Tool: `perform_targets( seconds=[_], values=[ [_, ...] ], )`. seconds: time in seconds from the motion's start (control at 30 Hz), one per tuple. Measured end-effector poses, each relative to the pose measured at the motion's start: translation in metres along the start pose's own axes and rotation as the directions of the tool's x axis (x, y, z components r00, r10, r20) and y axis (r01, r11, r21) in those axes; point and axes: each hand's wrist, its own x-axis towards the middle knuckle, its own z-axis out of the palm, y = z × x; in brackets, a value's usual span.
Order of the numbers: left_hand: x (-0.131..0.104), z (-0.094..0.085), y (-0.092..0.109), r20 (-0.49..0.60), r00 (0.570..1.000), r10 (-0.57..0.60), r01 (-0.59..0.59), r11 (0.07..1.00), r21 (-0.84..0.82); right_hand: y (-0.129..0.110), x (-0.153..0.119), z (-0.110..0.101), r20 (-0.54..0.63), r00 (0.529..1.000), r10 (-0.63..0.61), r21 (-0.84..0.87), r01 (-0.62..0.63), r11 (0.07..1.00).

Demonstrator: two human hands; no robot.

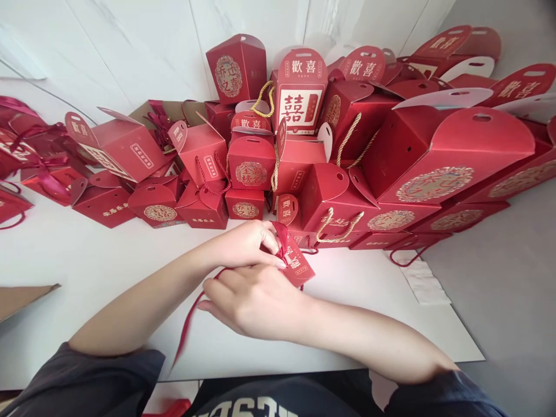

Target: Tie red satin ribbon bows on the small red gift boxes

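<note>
A small red box [300,267] with pale lettering lies tilted on the white table, with a red ribbon [282,236] at its top. My left hand [247,244] is closed on the ribbon, thumb and fingers pinched beside the lettering. In front of it, my right hand [256,301] crosses over with curled fingers around the ribbon; its loose tail hangs down to the left, toward the table's front edge. The right fingertips are partly hidden, as is the lower part of the small box.
Many red gift boxes [251,165] are stacked along the wall behind my hands. White tissues [423,281] lie at the right. A cardboard flap [24,300] juts in at the left. The table's front edge [260,372] runs close to my body.
</note>
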Motion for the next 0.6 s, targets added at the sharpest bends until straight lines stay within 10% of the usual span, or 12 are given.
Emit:
perform_targets(
  seconds=[0.2, 0.37, 0.6],
  values=[
    [0.000, 0.003, -0.008, -0.025, 1.000, -0.004, 0.001, 0.995, -0.104, 0.022, -0.021, -0.043, -0.012, 0.743, 0.669, -0.180, -0.660, 0.729],
    [-0.002, 0.004, -0.004, -0.035, 0.999, -0.039, 0.037, 0.997, -0.071, 0.031, -0.025, -0.045, 0.252, 0.588, 0.768, -0.215, -0.740, 0.637],
    [-0.006, 0.000, 0.003, -0.066, 0.997, -0.046, 0.041, 0.997, -0.069, 0.050, -0.027, -0.058, 0.322, 0.512, 0.796, 0.050, -0.849, 0.526]
  ],
)
